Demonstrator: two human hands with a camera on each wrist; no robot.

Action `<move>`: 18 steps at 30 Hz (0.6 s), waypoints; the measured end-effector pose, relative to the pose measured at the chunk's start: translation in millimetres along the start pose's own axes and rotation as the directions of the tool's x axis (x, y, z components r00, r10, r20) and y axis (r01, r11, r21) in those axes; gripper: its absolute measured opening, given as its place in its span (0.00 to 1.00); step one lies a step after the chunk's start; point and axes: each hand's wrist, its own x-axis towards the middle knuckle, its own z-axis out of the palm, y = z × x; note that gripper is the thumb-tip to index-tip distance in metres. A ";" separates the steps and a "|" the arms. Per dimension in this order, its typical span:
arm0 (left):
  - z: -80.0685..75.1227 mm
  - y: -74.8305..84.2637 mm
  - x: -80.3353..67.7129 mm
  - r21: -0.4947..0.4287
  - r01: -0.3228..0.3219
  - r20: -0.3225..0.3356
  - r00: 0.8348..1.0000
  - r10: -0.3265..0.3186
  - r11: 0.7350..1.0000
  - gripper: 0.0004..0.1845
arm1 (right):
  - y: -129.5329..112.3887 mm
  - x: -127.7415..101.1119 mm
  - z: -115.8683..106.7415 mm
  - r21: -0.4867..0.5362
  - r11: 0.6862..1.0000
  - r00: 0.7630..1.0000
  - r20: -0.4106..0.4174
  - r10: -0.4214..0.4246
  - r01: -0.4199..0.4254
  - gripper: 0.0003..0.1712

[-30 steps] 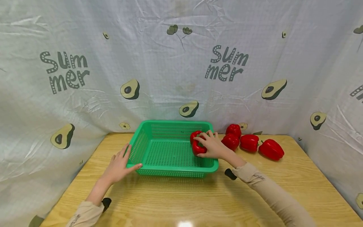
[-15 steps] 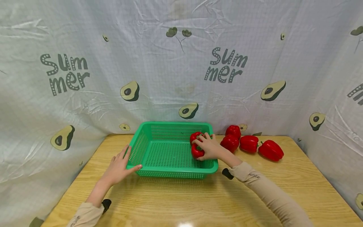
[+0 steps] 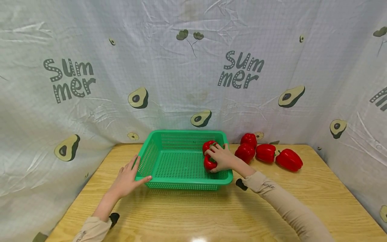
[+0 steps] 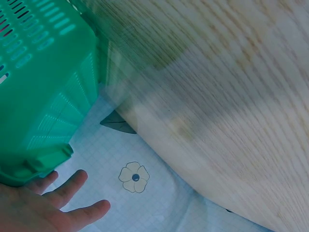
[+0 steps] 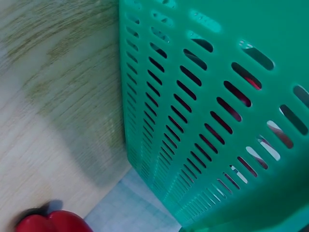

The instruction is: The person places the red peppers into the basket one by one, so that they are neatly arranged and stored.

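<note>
A green plastic basket with slotted walls stands on the table. My left hand rests at its front left corner, thumb along the front rim and fingers spread beside the left side. In the left wrist view, the extended fingers show beside the basket's wall. Inside the basket's right end, my right hand grips a red bell pepper, its fingers partly covering it. Another red bell pepper lies just behind. The right wrist view shows mostly the basket's outer wall; the right hand is hidden there.
Several more red bell peppers lie right of the basket: one at the back, one near the basket, and two farther right, including the outermost pepper. A printed curtain hangs behind the wooden table.
My right hand has shifted slightly left and toward the front with the bell pepper, lower inside the basket. My left hand stays at the corner.
</note>
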 end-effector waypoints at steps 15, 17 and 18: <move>1.1 0.0 -0.2 0.011 0.006 -0.005 1.000 -0.006 1.000 0.50 | -2.6 4.9 4.8 -0.008 1.000 0.998 0.055 0.003 -0.003 0.36; 1.0 -0.1 -0.1 0.013 0.005 -0.007 1.000 -0.005 1.000 0.50 | -3.0 5.3 5.1 -0.010 1.000 0.998 0.067 0.016 -0.015 0.37; 0.8 0.0 -0.1 0.011 0.006 -0.007 1.000 -0.006 1.000 0.50 | -3.3 5.5 5.0 -0.011 1.000 0.997 0.074 0.023 -0.022 0.37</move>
